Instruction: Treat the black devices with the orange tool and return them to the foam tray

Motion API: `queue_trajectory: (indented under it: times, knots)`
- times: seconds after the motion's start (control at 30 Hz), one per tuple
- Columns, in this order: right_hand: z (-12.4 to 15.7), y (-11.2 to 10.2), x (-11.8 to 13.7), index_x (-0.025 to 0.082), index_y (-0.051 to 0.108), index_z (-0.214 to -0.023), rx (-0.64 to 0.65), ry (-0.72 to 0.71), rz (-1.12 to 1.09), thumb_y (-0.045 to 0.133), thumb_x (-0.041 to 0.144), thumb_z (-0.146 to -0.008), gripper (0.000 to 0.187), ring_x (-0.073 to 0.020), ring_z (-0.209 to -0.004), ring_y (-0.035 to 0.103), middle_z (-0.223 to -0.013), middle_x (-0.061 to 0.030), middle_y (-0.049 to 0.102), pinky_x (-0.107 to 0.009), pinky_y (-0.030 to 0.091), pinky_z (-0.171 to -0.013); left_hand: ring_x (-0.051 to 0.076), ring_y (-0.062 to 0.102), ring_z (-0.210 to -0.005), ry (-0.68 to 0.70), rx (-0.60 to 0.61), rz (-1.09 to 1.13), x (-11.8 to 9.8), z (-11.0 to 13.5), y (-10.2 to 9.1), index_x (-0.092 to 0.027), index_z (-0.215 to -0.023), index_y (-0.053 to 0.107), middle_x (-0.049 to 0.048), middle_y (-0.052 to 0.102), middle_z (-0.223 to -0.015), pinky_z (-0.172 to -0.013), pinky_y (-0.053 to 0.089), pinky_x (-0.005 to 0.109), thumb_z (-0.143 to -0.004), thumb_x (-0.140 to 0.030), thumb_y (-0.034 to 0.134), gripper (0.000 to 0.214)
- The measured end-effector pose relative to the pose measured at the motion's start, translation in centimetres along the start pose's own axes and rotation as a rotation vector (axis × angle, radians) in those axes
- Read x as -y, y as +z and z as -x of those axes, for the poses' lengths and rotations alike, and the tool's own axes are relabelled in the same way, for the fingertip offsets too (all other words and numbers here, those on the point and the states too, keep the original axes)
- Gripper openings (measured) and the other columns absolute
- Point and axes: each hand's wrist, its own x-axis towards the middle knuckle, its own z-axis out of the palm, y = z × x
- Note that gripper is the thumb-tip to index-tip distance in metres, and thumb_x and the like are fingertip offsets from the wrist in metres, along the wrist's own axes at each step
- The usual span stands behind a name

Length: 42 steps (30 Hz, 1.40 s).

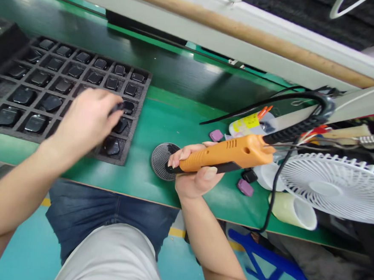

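My left hand (91, 116) is over the right side of a dark foam tray (136, 123). Its thumb and fingers close on a small black piece (117, 107), mostly hidden by the fingertips. Glossy black pieces shaped like smartwatch bodies (24, 96) lie in many of the tray's compartments. In my right hand (197, 181) is an orange electric screwdriver (229, 152), fingers wrapped around it and its black end pointing left. Beneath that end, a round dish with a dotted mesh surface (163, 161) rests on the green bench, partly covered by my fingers.
Purple blocks (245, 187) and a small black block (249, 175) lie right of the screwdriver. Beyond them are a white fan (334, 186), a pale yellow cup (292, 210) and a yellow-labelled container (250, 124). A black cable (278, 180) hangs over the bench edge.
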Motion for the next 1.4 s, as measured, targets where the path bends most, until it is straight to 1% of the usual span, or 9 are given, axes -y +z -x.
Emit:
queue_trajectory:
  times: [0.1,0.2,0.27,0.37,0.47,0.67,0.83,0.97,1.4]
  knots:
    - [-0.1,0.0,0.1,0.034,0.058,-0.119,-0.013,0.009,-0.005,0.07,0.068,-0.093,0.045,-0.0122,-0.047,0.057,-0.078,0.0079,0.064,-0.029,0.051,-0.041,0.034,0.07,-0.125,0.214,-0.012,0.157,-4.6,5.1,0.5,-0.017,-0.134,0.072,0.0159,0.073,-0.136,-0.11,0.059,0.053,-0.111,-0.024,0.059,0.028]
    - [-0.1,-0.1,0.4,0.034,0.058,-0.12,-0.016,0.039,-0.007,0.072,0.07,-0.092,0.048,-0.013,-0.047,0.058,-0.077,0.0084,0.063,-0.029,0.05,-0.041,0.034,0.07,-0.119,0.321,0.057,0.218,-8.4,9.4,2.5,-0.013,-0.136,0.07,0.0188,0.072,-0.132,-0.102,0.063,0.05,-0.105,-0.01,0.061,0.033]
    - [0.0,-0.1,0.7,0.034,0.058,-0.118,-0.017,0.063,-0.011,0.073,0.072,-0.09,0.05,-0.0133,-0.048,0.059,-0.077,0.0087,0.063,-0.03,0.051,-0.042,0.033,0.069,-0.117,0.344,0.099,0.233,-9.8,11.2,4.1,-0.011,-0.135,0.069,0.0194,0.072,-0.129,-0.1,0.064,0.05,-0.104,-0.009,0.061,0.032]
    - [0.1,-0.1,1.1,0.034,0.058,-0.116,-0.019,0.089,-0.018,0.076,0.074,-0.087,0.052,-0.0134,-0.049,0.06,-0.077,0.0088,0.064,-0.03,0.052,-0.043,0.034,0.066,-0.123,0.324,0.099,0.277,-10.6,12.6,6.2,-0.008,-0.137,0.068,0.0205,0.071,-0.134,-0.104,0.063,0.051,-0.106,-0.011,0.062,0.031]
    - [0.1,0.0,1.3,0.034,0.058,-0.115,-0.02,0.102,-0.022,0.078,0.076,-0.085,0.055,-0.0136,-0.048,0.059,-0.077,0.0089,0.066,-0.03,0.052,-0.043,0.033,0.064,-0.127,0.253,0.046,0.38,-10.6,13.1,7.3,-0.01,-0.138,0.068,0.0187,0.07,-0.14,-0.109,0.061,0.051,-0.108,-0.015,0.066,0.03]
    - [-0.1,0.1,1.5,0.035,0.057,-0.114,-0.011,0.115,-0.007,0.08,0.076,-0.084,0.056,-0.0141,-0.048,0.059,-0.075,0.0096,0.066,-0.031,0.052,-0.043,0.029,0.065,-0.119,0.202,-0.043,0.495,-10.5,13.1,7.7,-0.013,-0.136,0.069,0.0154,0.071,-0.129,-0.103,0.062,0.047,-0.107,-0.015,0.069,0.029]
    - [-0.1,0.3,4.1,0.037,0.062,-0.117,0.034,0.14,-0.003,0.079,0.074,-0.086,0.051,-0.0158,-0.053,0.063,-0.078,0.008,0.068,-0.035,0.056,-0.05,0.029,0.065,-0.12,0.243,-0.076,0.528,-10.4,13.3,8.0,-0.013,-0.136,0.07,0.0151,0.073,-0.13,-0.103,0.063,0.048,-0.104,-0.008,0.068,0.033]
    - [0.6,1.0,5.7,0.041,0.068,-0.121,0.133,0.179,-0.021,0.077,0.074,-0.088,0.048,-0.0177,-0.06,0.065,-0.083,0.0059,0.07,-0.039,0.06,-0.056,0.029,0.066,-0.118,0.229,-0.088,0.557,-10.4,13.4,8.3,-0.014,-0.133,0.072,0.0147,0.074,-0.13,-0.1,0.063,0.047,-0.103,-0.007,0.068,0.032]
    - [1.8,1.5,5.0,0.043,0.069,-0.13,0.212,0.262,-0.024,0.074,0.074,-0.091,0.049,-0.0183,-0.068,0.065,-0.09,0.0048,0.068,-0.04,0.059,-0.063,0.029,0.067,-0.114,0.205,-0.101,0.567,-10.7,13.4,8.2,-0.015,-0.126,0.076,0.0148,0.074,-0.128,-0.095,0.062,0.045,-0.102,-0.007,0.062,0.029]
